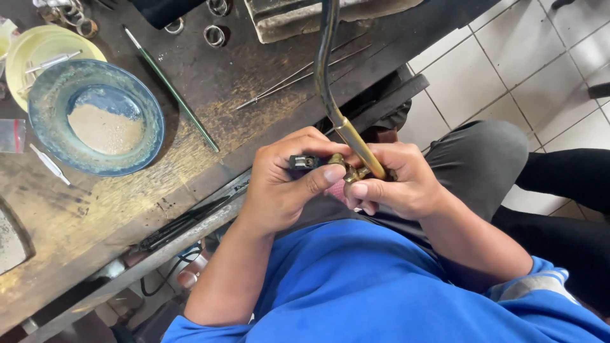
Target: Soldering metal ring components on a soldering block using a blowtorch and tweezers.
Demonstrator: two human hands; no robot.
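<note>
My right hand (400,184) is closed around the brass handle of a gas torch (359,149), whose dark curved tube rises over the workbench. Against the torch's brass valve, my left hand (279,187) grips a small black lighter (304,162), thumb stretched toward the valve. Both hands meet in front of my blue shirt, just off the bench's front edge.
The worn wooden workbench (95,216) carries a blue bowl (44,127) of pale powder, a yellow dish (25,44), a long green rod (171,89), thin metal tweezers (292,79), several metal rings (215,35) and a grey block (286,19). White tiled floor (508,63) lies at right.
</note>
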